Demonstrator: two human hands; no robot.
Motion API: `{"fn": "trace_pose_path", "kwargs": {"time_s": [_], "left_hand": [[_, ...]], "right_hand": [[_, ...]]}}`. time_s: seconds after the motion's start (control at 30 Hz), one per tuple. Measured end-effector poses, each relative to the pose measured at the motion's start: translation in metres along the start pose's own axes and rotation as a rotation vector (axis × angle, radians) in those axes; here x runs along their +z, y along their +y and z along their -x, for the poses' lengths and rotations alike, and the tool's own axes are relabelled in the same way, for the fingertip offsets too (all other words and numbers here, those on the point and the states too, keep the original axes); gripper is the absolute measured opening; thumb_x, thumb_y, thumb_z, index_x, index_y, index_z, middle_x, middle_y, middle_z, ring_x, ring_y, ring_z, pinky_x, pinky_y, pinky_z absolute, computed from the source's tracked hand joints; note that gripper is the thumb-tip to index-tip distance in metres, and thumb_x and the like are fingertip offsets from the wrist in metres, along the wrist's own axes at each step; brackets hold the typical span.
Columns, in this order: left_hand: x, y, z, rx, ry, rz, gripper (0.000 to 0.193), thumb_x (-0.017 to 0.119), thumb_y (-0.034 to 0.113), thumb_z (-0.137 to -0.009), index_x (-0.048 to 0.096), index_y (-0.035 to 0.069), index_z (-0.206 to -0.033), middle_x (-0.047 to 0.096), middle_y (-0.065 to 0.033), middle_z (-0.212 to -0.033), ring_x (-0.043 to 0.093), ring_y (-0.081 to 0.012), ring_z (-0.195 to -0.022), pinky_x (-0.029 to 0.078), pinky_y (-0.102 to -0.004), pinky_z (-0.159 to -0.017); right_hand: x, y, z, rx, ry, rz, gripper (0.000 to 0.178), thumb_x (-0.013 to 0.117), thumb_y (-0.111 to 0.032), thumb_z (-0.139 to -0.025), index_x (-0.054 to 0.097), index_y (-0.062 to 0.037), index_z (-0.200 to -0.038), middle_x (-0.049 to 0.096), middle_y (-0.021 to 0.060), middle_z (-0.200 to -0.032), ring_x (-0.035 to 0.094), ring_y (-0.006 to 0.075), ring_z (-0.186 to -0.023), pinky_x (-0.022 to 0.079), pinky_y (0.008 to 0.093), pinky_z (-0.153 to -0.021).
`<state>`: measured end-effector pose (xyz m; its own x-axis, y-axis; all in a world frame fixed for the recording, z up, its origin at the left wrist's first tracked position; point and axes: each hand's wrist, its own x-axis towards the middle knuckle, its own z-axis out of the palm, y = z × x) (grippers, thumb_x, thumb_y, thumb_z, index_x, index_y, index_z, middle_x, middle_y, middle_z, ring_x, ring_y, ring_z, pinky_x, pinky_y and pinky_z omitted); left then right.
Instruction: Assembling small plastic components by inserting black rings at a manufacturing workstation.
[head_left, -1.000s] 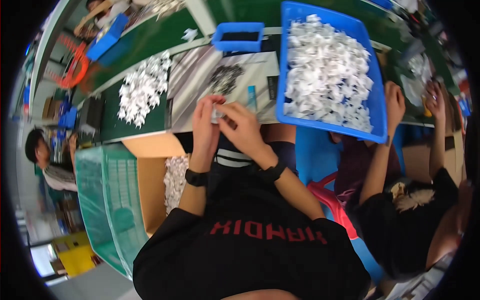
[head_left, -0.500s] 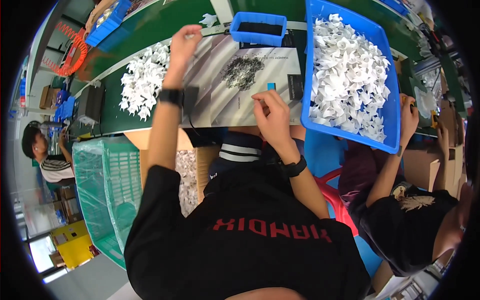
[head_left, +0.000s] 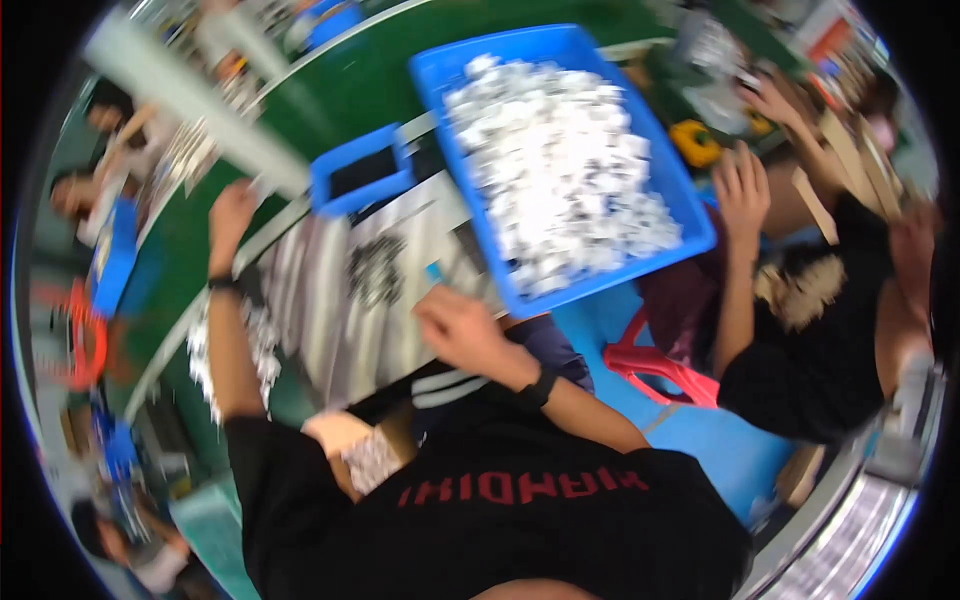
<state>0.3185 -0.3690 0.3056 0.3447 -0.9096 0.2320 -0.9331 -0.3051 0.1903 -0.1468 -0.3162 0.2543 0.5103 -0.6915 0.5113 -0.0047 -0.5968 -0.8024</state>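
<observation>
My left hand reaches far out at the left, by the foot of a white post. Its fingers look closed; a pale scrap beside the fingertips is too blurred to tell whether they hold it. My right hand is over the near right part of the grey patterned mat, its fingers curled together and anything in them hidden. Just beyond it is a small blue piece. A pile of small dark bits lies on the mat. Partly behind my left forearm is a heap of white pointed pieces.
A large blue tray full of white pieces stands to the right. A small blue bin with dark contents sits beyond the mat, near a white post. To the right, a co-worker's hand is raised beside a red stool.
The whole view has turned and blurred, shifting tray and mat leftward. My left hand stretches farther toward the post's foot. My right hand remains curled near the small blue piece.
</observation>
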Motion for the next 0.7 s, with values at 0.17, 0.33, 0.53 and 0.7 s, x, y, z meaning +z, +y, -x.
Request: {"fn": "trace_pose_path", "kwargs": {"time_s": [0.17, 0.33, 0.53, 0.7], "left_hand": [[-0.032, 0.012, 0.091, -0.071, 0.038, 0.605, 0.019, 0.061, 0.016, -0.087, 0.061, 0.002, -0.100, 0.057, 0.0008, -0.085, 0.047, -0.0067, -0.069, 0.039, -0.0215, -0.059], [-0.026, 0.146, 0.221, -0.305, 0.016, 0.953, 0.037, 0.056, 0.006, -0.085, 0.054, 0.003, -0.122, 0.052, 0.0013, -0.083, 0.043, -0.0048, -0.066, 0.039, -0.0189, -0.057], [-0.042, 0.230, 0.253, -0.390, -0.022, 1.168, 0.031, 0.052, 0.009, -0.088, 0.055, 0.003, -0.118, 0.052, 0.0008, -0.081, 0.044, -0.0051, -0.064, 0.037, -0.0196, -0.055], [-0.048, 0.207, 0.249, -0.283, -0.180, 1.379, 0.026, 0.051, 0.008, -0.088, 0.055, 0.002, -0.113, 0.054, -0.0017, -0.082, 0.047, -0.0061, -0.066, 0.037, -0.0208, -0.054]], "right_hand": [[0.000, -0.003, 0.001, 0.023, -0.103, 0.071, 0.012, 0.057, -0.011, -0.080, 0.057, -0.0055, -0.090, 0.055, 0.0110, -0.082, 0.059, 0.0328, -0.073, 0.048, 0.0418, -0.058], [0.007, -0.043, -0.016, 0.047, -0.155, 0.135, 0.032, 0.058, -0.009, -0.081, 0.054, -0.0084, -0.112, 0.053, 0.0103, -0.113, 0.061, 0.0308, -0.083, 0.052, 0.0396, -0.064], [0.005, -0.061, -0.031, -0.249, -0.143, 0.022, 0.024, 0.058, -0.006, -0.081, 0.057, -0.0042, -0.104, 0.046, 0.0142, -0.123, 0.060, 0.0343, -0.084, 0.051, 0.0420, -0.067], [-0.001, -0.061, -0.048, -0.306, -0.054, -0.085, 0.017, 0.062, -0.009, -0.081, 0.057, -0.0024, -0.096, 0.052, 0.0139, -0.117, 0.060, 0.0342, -0.087, 0.050, 0.0384, -0.074]]}}
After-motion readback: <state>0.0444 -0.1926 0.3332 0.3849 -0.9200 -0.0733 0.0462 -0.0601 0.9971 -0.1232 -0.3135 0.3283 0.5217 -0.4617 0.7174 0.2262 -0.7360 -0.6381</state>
